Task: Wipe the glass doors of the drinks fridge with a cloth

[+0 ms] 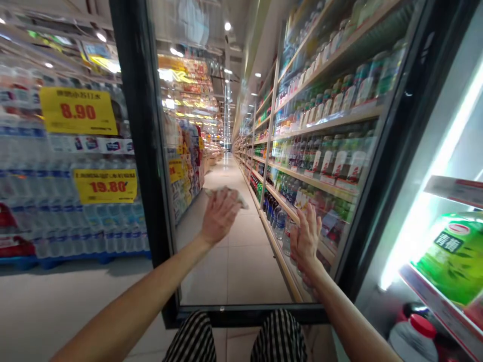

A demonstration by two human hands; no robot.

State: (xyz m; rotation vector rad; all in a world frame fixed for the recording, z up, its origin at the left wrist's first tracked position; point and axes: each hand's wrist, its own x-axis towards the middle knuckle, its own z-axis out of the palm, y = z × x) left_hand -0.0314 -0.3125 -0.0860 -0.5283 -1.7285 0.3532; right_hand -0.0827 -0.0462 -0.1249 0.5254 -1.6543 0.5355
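Left hand (220, 215) spread flat over pale cloth (242, 202), against glass door (202, 284); right hand (307, 237), fingers fanned, seemingly braced alongside (nothing gripped there!). Wiping looks underway; finished versus remaining areas, can't tell.

Pale tiled floor (71, 306); blue pallets (68, 261) at its far left edge, bearing stacked bottles (109, 239); ceiling lights (101, 35) overhead.
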